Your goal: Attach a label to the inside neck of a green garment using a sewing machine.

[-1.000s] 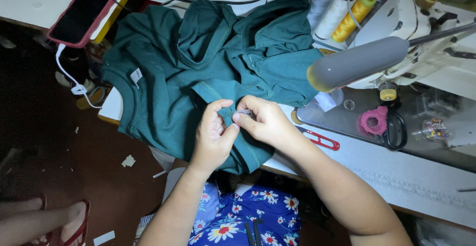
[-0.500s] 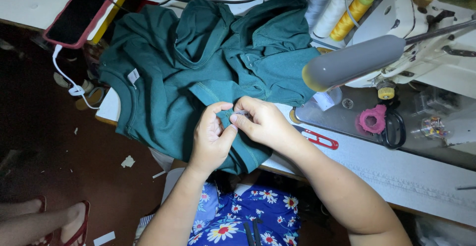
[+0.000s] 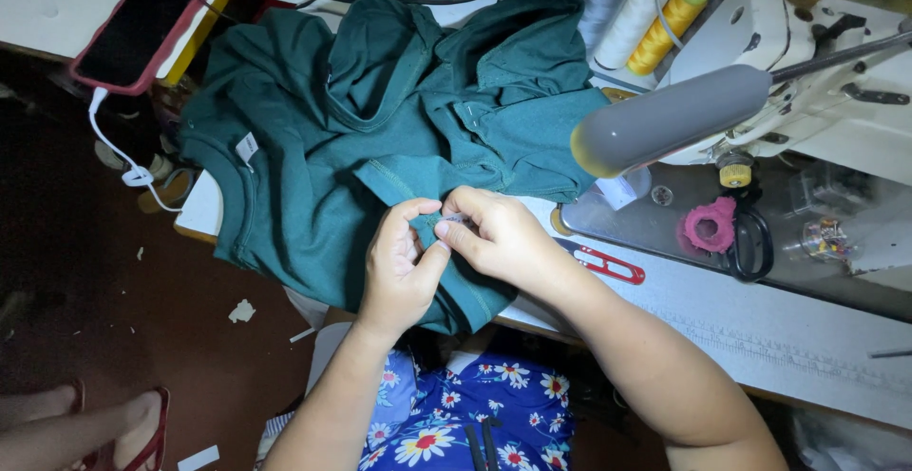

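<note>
A dark green knit garment (image 3: 380,120) lies bunched over the table's front edge, with a small white label (image 3: 246,146) at its neckline. My left hand (image 3: 399,267) and my right hand (image 3: 494,234) meet over a folded edge of the garment, fingertips pinching the cloth and a small pale piece between them. Both hands rest on the fabric near the table edge. What the pale piece is cannot be made out.
A white sewing machine (image 3: 760,72) with a grey lamp arm (image 3: 665,120) stands at the right. Thread cones (image 3: 646,15) stand behind it. Red thread snips (image 3: 603,262), scissors with a pink ring (image 3: 731,234), a phone in a red case (image 3: 133,29) and another person's sandalled feet (image 3: 85,423) are around.
My hands have stayed on the same spot of the garment, fingers shifting slightly as they work the folded edge. The view has shifted a little.
</note>
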